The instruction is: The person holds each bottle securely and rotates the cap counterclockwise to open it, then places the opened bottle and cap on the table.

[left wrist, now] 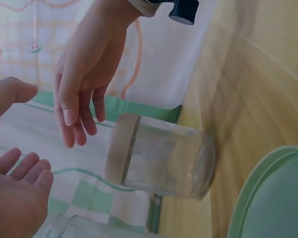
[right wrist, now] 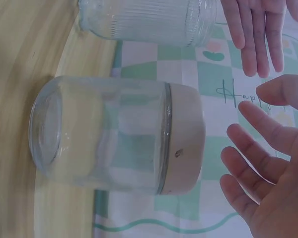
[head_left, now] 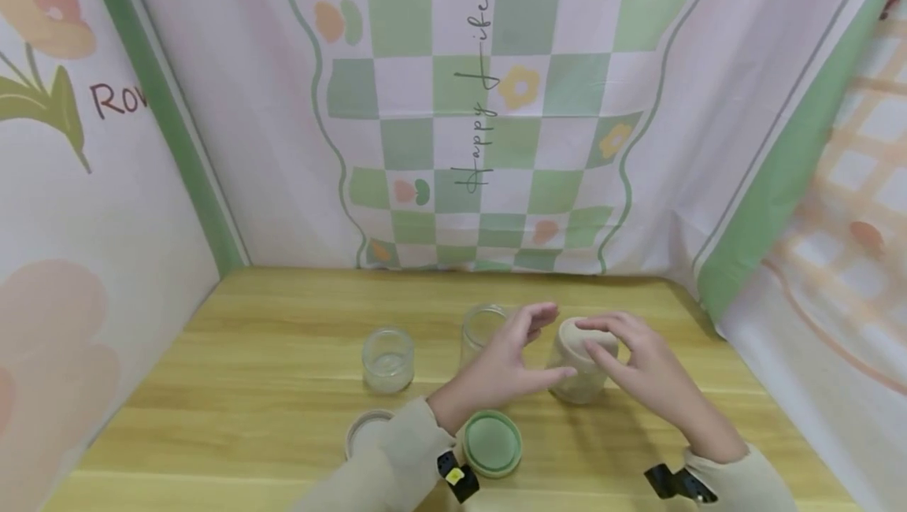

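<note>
A clear glass jar point(head_left: 579, 387) with a beige lid point(right wrist: 186, 139) seated on its mouth stands upright at the right of the table. My right hand point(head_left: 648, 366) hovers at the lid's right side, fingers spread and loosely bent; the right wrist view shows a gap between fingers and lid. To the jar's left my left hand point(head_left: 503, 362) is held in the air, thumb and fingers apart, holding nothing. Behind the left hand stands a taller ribbed glass jar point(right wrist: 144, 22) without a lid, partly hidden in the head view.
A small lidless glass jar point(head_left: 388, 362) stands farther left. Nearer me, a green lid point(head_left: 492, 443) lies flat beside the left sleeve, and a pale round lid point(head_left: 364, 432) is partly covered by that sleeve. A patterned curtain point(head_left: 468, 142) hangs behind the wooden table point(head_left: 248, 386).
</note>
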Demonstrator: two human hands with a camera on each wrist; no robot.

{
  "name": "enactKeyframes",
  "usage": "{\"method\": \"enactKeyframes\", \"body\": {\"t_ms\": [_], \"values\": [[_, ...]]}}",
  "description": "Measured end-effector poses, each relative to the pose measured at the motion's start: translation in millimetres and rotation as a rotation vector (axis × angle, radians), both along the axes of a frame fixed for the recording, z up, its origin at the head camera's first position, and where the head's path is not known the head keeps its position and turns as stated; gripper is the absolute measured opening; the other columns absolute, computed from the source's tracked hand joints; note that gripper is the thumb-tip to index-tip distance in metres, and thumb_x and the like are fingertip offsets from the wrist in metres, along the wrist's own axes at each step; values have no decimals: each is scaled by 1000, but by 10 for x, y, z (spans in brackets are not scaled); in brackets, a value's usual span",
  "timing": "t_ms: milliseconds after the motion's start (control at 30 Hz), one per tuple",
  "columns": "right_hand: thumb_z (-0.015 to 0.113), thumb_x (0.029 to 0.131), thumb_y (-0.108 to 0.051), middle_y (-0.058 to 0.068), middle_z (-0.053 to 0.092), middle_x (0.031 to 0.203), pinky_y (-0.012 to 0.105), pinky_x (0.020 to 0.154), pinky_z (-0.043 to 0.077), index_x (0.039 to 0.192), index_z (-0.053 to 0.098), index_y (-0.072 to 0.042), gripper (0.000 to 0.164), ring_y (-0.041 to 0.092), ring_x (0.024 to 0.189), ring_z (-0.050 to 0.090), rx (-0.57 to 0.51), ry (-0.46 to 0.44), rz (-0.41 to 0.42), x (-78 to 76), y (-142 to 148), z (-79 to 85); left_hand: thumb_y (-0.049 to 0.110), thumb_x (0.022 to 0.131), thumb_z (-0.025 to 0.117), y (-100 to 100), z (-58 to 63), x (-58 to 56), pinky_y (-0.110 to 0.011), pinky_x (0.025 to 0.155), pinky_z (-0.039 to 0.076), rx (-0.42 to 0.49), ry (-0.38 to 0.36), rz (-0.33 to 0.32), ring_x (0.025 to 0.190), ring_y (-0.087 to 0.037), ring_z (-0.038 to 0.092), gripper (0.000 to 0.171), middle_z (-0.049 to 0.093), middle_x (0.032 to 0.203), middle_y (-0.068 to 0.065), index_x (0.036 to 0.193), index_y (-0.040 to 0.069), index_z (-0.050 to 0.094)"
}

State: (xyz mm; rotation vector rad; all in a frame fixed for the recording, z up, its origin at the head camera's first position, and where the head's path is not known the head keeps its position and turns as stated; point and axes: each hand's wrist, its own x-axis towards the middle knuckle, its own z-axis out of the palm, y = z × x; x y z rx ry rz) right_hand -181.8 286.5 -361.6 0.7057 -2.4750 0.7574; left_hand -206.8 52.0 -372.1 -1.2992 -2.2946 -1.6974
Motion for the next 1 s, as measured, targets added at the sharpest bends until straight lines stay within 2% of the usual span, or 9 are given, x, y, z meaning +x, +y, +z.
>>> {"method": "enactKeyframes", "body": {"t_ms": [133,300,400,533,700,800,1000], "values": [[71,94,-9,3,65,119,36,88,50,119,71,-10,25,24,111,58,8,5,0,-18,18,-19,24,93,75,41,-66,20,-26,113,32,-72,-15,-7,142,-17,35,82,33,156,-12,154,3,25],[70,94,-9,8,64,121,51,87,49,119,70,-9,25,29,113,56,0,-4,5,-37,34,-40,38,91,75,84,-150,59,-33,112,35,-194,-83,6,142,-19,34,92,30,157,-8,159,8,20],[70,95,-9,12,63,122,60,87,47,119,70,-7,24,34,115,54,-17,-18,12,-52,41,-56,43,89,76,118,-213,79,-39,110,38,-238,-102,46,140,-20,35,96,31,156,-6,159,11,20],[70,94,-9,17,62,123,64,87,43,118,70,-6,24,39,117,51,-29,-31,14,-69,49,-77,45,87,77,176,-300,87,-43,107,41,-244,-151,92,137,-19,37,96,32,156,-4,159,16,21],[72,93,-10,19,60,125,62,84,43,119,69,-6,27,41,117,48,-21,-27,5,-104,62,-108,47,85,78,242,-388,54,-47,105,42,-244,-223,138,138,-21,37,97,31,157,-4,159,21,21],[73,92,-9,21,58,127,61,81,44,121,68,-5,30,43,117,47,-12,-25,3,-124,74,-134,46,85,79,287,-457,20,-47,107,41,-236,-241,153,139,-20,36,97,31,157,-4,159,21,22],[72,93,-12,26,55,131,71,84,41,124,67,-2,33,48,120,44,-20,-69,-16,-160,96,-192,42,83,83,362,-572,-40,-49,110,38,-211,-296,181,140,-22,34,99,32,156,-5,158,18,24]]}}
